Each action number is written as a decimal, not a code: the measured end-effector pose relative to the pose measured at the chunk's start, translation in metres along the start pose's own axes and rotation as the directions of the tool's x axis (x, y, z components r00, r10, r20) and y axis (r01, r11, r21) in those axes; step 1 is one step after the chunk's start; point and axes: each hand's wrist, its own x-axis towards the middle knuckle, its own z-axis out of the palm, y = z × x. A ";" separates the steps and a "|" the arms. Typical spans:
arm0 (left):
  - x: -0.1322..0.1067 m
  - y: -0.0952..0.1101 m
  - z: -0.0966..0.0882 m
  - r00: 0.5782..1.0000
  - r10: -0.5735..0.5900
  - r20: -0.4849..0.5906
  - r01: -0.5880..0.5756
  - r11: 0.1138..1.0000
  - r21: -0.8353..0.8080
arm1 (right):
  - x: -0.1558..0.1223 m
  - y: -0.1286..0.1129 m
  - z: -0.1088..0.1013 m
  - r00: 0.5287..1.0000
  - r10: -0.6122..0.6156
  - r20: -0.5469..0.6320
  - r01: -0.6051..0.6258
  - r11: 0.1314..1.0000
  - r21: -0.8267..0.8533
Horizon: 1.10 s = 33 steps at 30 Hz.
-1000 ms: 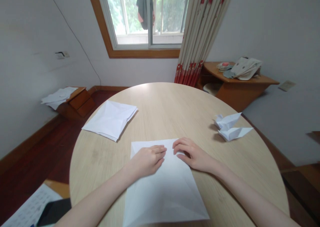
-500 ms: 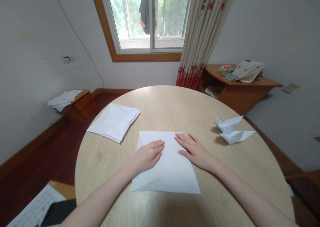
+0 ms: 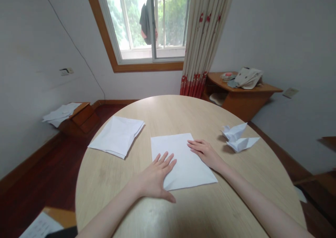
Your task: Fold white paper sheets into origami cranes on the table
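A white sheet of paper (image 3: pixel 183 168) lies flat on the round wooden table (image 3: pixel 168 117), slightly turned. Over its lower left corner rests my left hand (image 3: pixel 157 177), fingers spread and thumb pointing out past the near edge. My right hand (image 3: pixel 204 152) lies along the sheet's right edge, fingers stretched out and close together, their tips on the paper. Neither hand grasps anything. Part of the paper's left side is hidden under my left hand.
A stack of white paper (image 3: pixel 118 136) lies at the table's left. Two folded paper birds stand at the right, the nearer paper bird (image 3: pixel 241 144) beside the farther one (image 3: pixel 234 131). Beyond are a window, a curtain (image 3: pixel 199 42) and a wooden corner shelf (image 3: pixel 244 98).
The sheet has turned a little anticlockwise on the table. My left hand has moved toward the near left corner and spread its fingers. The camera view has shifted slightly.
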 end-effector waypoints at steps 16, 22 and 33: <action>-0.012 -0.008 -0.034 0.994 -0.056 -0.091 0.026 0.953 -0.303 | -0.001 -0.005 -0.010 0.991 0.124 0.042 -0.131 0.937 0.325; -0.002 -0.027 -0.020 0.946 -0.251 -0.207 0.149 0.900 -0.409 | -0.001 -0.004 -0.010 0.983 0.173 0.068 -0.184 0.852 0.490; 0.009 -0.041 -0.004 0.767 -0.490 -0.415 0.179 0.784 -0.595 | -0.003 -0.006 -0.020 0.953 0.285 0.105 -0.278 0.677 0.682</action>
